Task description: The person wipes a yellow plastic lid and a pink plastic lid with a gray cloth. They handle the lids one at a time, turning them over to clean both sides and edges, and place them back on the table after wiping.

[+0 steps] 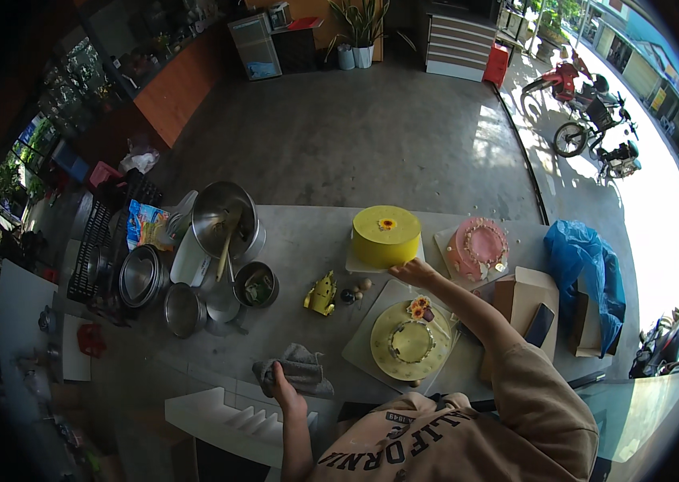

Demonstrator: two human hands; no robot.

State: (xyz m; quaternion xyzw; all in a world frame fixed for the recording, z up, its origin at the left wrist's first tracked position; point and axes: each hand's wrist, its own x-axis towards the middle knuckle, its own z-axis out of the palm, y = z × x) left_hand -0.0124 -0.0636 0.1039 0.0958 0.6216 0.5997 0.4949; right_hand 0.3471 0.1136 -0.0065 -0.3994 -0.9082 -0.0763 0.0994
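Observation:
My left hand point(287, 387) grips a folded grey cloth point(300, 370) over the near edge of the table point(213, 355). My right hand point(415, 272) reaches to the near right side of a tall yellow cake point(385, 247) with a sunflower on top, at its white board; the fingertips are partly hidden. Nearer to me a pale yellow cake point(380, 355) with sunflowers and a ring on top stands on a square board. A pink cake point(479, 247) with pearl beads is right of the tall cake. A gold paper crown point(320, 295) and several small balls point(348, 296) lie between.
Steel bowls point(184, 310), a large mixing bowl point(201, 211) with a spatula, and a saucepan point(255, 286) crowd the left. At right are a cardboard box point(520, 301), a phone point(539, 325) and a blue plastic bag point(586, 253). A white slotted rack point(219, 416) is near my left arm.

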